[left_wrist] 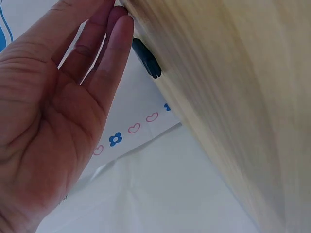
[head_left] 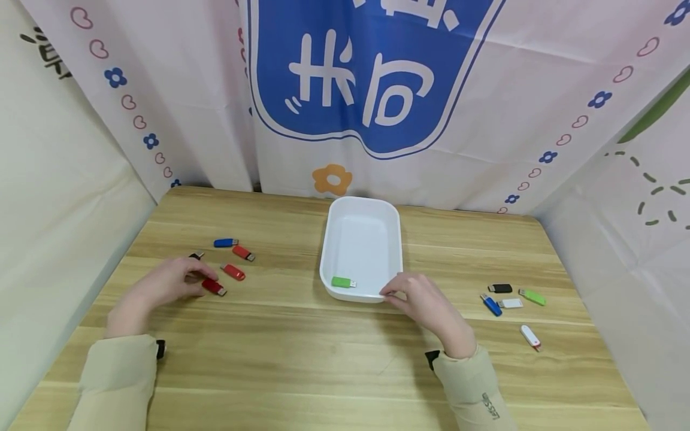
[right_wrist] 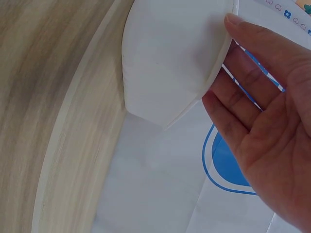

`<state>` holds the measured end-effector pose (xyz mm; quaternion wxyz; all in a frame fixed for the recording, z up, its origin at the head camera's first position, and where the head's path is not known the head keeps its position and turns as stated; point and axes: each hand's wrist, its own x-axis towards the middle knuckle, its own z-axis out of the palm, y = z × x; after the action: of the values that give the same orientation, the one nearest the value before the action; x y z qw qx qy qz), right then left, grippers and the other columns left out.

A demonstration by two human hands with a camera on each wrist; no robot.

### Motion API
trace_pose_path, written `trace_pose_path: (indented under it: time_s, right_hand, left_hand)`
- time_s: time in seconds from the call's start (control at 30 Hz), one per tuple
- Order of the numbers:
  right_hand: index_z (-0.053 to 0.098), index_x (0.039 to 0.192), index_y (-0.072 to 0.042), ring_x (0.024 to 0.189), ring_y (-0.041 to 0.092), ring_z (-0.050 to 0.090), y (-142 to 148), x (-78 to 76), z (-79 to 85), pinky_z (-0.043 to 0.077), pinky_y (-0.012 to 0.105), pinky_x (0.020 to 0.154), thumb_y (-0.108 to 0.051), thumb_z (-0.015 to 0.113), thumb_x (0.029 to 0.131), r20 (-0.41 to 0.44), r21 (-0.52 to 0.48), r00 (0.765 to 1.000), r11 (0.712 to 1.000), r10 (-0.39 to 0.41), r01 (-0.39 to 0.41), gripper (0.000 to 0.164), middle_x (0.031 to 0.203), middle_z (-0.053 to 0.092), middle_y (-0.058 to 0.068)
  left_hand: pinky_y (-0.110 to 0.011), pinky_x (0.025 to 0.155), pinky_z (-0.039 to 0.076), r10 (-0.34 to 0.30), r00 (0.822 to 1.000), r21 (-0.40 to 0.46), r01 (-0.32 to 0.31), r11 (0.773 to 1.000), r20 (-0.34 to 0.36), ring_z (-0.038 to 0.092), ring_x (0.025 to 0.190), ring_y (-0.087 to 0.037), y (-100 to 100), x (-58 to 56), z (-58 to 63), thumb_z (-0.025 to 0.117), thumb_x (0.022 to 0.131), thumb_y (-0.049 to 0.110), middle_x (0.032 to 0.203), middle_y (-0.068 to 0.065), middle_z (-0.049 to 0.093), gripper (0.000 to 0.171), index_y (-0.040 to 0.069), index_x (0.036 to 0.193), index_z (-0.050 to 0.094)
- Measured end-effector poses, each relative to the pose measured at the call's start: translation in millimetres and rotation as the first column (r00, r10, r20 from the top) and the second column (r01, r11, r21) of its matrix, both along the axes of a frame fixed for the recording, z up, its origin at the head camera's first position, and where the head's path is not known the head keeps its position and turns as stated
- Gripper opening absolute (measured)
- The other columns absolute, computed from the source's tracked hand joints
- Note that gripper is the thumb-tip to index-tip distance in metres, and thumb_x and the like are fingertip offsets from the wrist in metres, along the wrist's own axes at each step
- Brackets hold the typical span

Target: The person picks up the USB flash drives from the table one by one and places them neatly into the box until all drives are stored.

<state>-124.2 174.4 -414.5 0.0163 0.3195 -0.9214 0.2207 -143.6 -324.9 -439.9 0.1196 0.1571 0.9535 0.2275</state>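
In the head view, my left hand (head_left: 172, 282) is at the left of the table, thumb and index finger pinching the end of a dark red USB stick (head_left: 215, 287). Its metal plug points away from the fingers. Just behind that hand lies a black USB stick (left_wrist: 146, 58), partly covered in the head view. My right hand (head_left: 426, 302) holds the near right corner of a white plastic tray (head_left: 362, 297), thumb over the rim and fingers along the outside wall. Inside the tray, at its near left, rests a green USB stick (head_left: 343, 282).
Beyond the left hand lie a blue USB stick (head_left: 225, 242) and two red ones, one red stick (head_left: 233, 272) nearest the fingers. On the right are several more, including a black stick (head_left: 501, 288), a bright green stick (head_left: 532, 297) and a white-and-red stick (head_left: 530, 337). A printed curtain (head_left: 215, 120) borders the table's back.
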Motion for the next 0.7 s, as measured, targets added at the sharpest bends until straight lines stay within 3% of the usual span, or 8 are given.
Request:
trace_pose_path:
  time_s: [0.43, 0.7]
  right_hand:
    - [0.079, 0.092, -0.013, 0.084, 0.012, 0.072, 0, 1.1, 0.7, 0.058, 0.026, 0.074, -0.01, 0.078, 0.084, 0.009, 0.001, 1.0, 1.0, -0.007, 0.007, 0.008, 0.09, 0.077, -0.001]
    - [0.079, 0.092, -0.013, 0.085, 0.012, 0.072, 1, 1.0, -0.2, 0.058, 0.026, 0.074, -0.011, 0.078, 0.084, 0.011, -0.007, 1.0, 1.0, -0.002, 0.002, 0.008, 0.09, 0.077, -0.002]
  left_hand:
    - [-0.027, 0.076, 0.053, 0.006, 1.0, 0.015, -0.006, 1.0, -0.029, 0.066, 0.089, -0.012, 3, 1.9, 2.4, 0.078, 0.085, 0.016, 0.1, 0.0, 0.076, 0.016, 0.02, 0.101, 0.077]
    - [-0.02, 0.072, 0.053, 0.008, 0.997, 0.071, -0.003, 0.997, -0.071, 0.065, 0.084, -0.002, 10, 2.2, 8.0, 0.078, 0.086, 0.018, 0.101, -0.001, 0.075, 0.019, 0.019, 0.105, 0.078]
